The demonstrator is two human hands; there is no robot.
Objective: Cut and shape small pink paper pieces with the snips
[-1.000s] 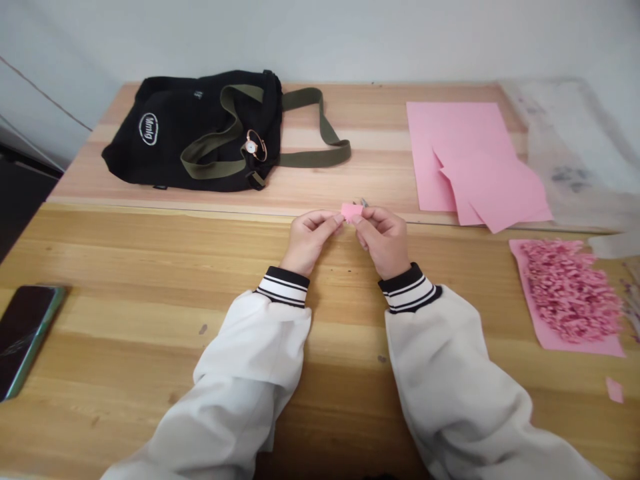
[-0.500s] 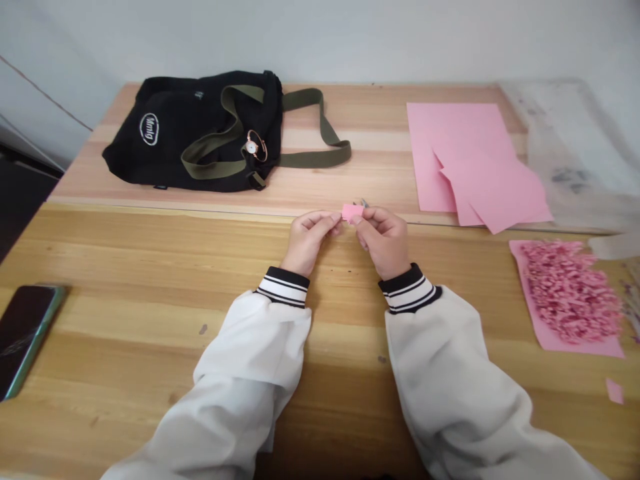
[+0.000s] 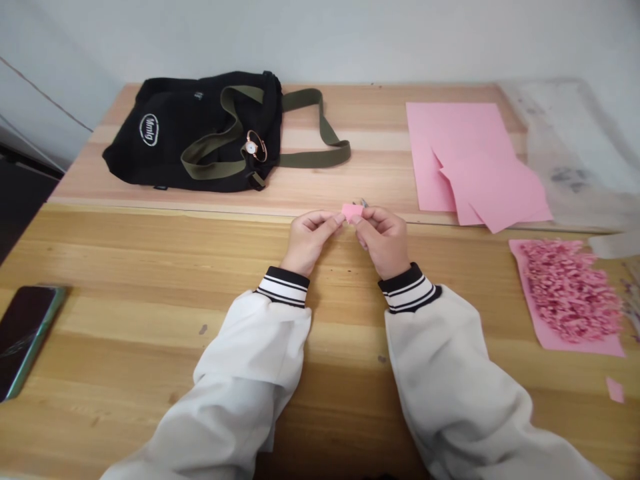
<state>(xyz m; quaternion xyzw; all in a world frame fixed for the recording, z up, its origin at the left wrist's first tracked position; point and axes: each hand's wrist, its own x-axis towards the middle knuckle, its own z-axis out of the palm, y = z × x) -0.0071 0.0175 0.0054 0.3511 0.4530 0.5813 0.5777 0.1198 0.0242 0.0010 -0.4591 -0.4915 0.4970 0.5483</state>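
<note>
My left hand [image 3: 309,239] and my right hand [image 3: 383,237] meet above the middle of the wooden table [image 3: 150,267]. Both pinch a small pink paper piece [image 3: 351,211] between thumb and fingertips, the left hand at its left edge, the right hand at its right edge. The fingers of both hands are curled closed. A small metal tip [image 3: 362,201] shows just behind the paper; I cannot make out what it is.
A black bag [image 3: 195,130] with olive straps and a wristwatch [image 3: 255,145] lies at the back left. Pink paper sheets [image 3: 470,160] lie at the back right. A pink sheet heaped with small folded pink pieces [image 3: 570,293] sits right. A phone [image 3: 23,337] rests at the left edge.
</note>
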